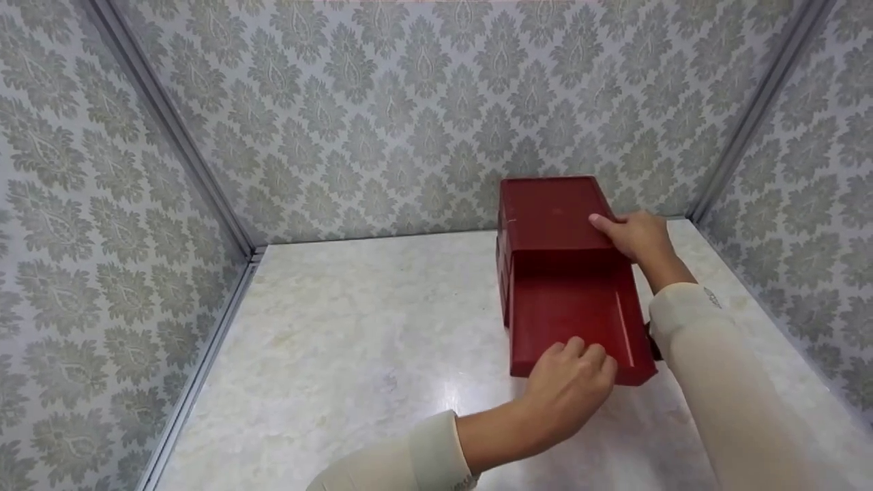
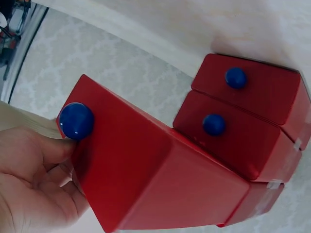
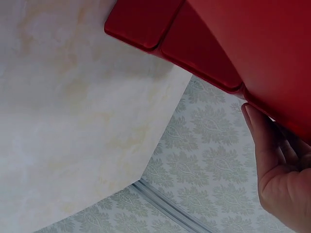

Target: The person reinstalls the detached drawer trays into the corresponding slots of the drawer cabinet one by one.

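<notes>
A red drawer cabinet (image 1: 552, 211) stands at the back right of the table, its top drawer (image 1: 566, 307) pulled far out and its inside bare. My left hand (image 1: 573, 389) grips the drawer's front rim, fingers curled over it and thumb on the front panel beside a round blue knob (image 2: 76, 121). Two lower drawers, each with a blue knob (image 2: 235, 77), sit closed in the left wrist view. On the cabinet's right side, my right hand (image 1: 641, 239) holds the upper edge, thumb on top and fingers down the side wall.
The pale marble-patterned table (image 1: 354, 327) extends to the left of the cabinet. Patterned wall panels (image 1: 423, 123) enclose the back and both sides, joined by grey metal corner strips (image 1: 184, 150). The cabinet stands close to the back panel.
</notes>
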Demonstrator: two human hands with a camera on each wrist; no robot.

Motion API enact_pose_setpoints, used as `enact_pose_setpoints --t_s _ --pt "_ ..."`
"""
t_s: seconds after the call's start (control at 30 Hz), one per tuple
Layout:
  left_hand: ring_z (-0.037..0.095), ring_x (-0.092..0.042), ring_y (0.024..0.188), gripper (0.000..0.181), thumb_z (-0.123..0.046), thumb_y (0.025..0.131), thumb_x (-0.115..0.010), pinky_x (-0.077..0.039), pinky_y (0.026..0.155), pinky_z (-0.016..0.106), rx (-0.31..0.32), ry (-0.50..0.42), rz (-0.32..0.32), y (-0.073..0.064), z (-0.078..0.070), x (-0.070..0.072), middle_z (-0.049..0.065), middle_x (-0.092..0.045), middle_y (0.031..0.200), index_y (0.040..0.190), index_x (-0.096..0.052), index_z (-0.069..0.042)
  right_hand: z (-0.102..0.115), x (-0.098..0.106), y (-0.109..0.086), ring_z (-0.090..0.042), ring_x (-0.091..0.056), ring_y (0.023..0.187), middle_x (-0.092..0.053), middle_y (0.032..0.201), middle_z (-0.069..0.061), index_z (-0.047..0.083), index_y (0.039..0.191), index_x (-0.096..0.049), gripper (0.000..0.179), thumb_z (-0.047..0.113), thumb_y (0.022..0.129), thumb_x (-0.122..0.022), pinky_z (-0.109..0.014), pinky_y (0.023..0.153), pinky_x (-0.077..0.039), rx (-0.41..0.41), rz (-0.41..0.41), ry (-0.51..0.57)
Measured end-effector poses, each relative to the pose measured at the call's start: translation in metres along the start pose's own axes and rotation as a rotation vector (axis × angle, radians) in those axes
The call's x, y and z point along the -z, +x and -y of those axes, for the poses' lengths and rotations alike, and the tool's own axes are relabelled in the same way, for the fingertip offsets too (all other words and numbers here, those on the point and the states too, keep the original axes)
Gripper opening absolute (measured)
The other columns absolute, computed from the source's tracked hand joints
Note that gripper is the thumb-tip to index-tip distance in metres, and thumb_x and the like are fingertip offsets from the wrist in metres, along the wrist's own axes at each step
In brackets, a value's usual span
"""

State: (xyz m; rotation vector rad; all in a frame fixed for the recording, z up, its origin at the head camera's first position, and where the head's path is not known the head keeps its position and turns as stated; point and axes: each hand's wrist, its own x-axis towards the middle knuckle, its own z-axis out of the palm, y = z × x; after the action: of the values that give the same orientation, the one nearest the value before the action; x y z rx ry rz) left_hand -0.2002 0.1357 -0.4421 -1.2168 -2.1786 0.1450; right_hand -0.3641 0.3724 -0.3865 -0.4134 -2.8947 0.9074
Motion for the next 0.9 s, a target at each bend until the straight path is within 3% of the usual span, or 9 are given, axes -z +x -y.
enact_pose_setpoints --t_s 0.13,0.4,0.5,0.9 --pt "0.011 -0.057 0.08 0.011 -0.023 0.1 -0.063 -0.053 0.069 0.02 0.002 -0.045 0.053 0.007 0.008 -0.002 -0.006 -0.067 0.091 0.107 -0.072 -0.022 0.001 0.002 0.0 -0.029 -0.066 0.085 -0.066 0.118 -0.029 0.001 0.14 -0.06 0.089 0.075 0.093 -0.047 -0.032 0.06 -0.053 0.002 0.03 -0.011" --pt "0.012 -0.058 0.076 0.009 -0.016 0.095 -0.064 -0.05 0.062 0.021 0.026 -0.055 -0.074 0.015 0.015 -0.016 -0.006 -0.066 0.085 0.094 -0.072 -0.02 0.001 0.005 -0.001 -0.043 -0.064 0.11 -0.054 0.14 -0.034 0.001 0.149 -0.049 0.092 0.075 0.094 -0.044 -0.042 0.072 -0.057 0.01 0.058 -0.042" --pt "0.012 -0.058 0.077 0.01 -0.013 0.095 -0.064 -0.049 0.063 0.021 0.049 -0.071 -0.113 0.017 0.021 -0.019 -0.006 -0.067 0.085 0.094 -0.072 -0.02 0.002 0.006 -0.001 -0.04 -0.065 0.104 -0.058 0.135 -0.033 0.001 0.147 -0.051 0.091 0.075 0.094 -0.045 -0.038 0.068 -0.056 0.008 0.056 -0.046" --pt "0.011 -0.059 0.083 0.013 -0.021 0.096 -0.068 -0.05 0.073 0.02 0.089 -0.191 -0.101 0.025 0.034 -0.023 -0.006 -0.072 0.092 0.107 -0.076 -0.02 0.001 0.005 0.0 -0.04 -0.066 0.102 -0.06 0.13 -0.033 0.0 0.145 -0.053 0.093 0.076 0.093 -0.045 -0.037 0.068 -0.056 0.005 0.068 -0.038"
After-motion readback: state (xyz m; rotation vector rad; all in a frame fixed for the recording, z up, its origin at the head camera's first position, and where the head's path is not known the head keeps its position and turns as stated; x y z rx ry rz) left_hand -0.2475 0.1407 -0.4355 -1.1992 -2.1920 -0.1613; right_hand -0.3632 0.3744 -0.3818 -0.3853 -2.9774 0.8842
